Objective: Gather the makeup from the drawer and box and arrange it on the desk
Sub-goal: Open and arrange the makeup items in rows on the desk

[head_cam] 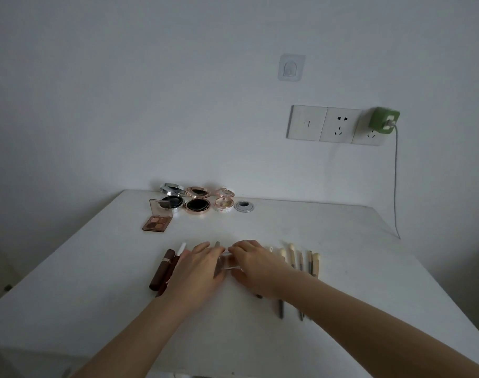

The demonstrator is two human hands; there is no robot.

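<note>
- Left hand (198, 268) lay flat on the worktop (342, 255), fingers straight.
- Right hand (250, 261), close beside it, bent its fingers at a clear item (228, 261) between them; grip unclear.
- Tubes (160, 270) lay just left of the hands, brushes (301, 260) just right, compacts (197, 204) beyond.

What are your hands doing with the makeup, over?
Left hand flat, right hand beside it, both at a small clear item. Brushes lined up right, compacts at back. Nothing blocking.
</note>
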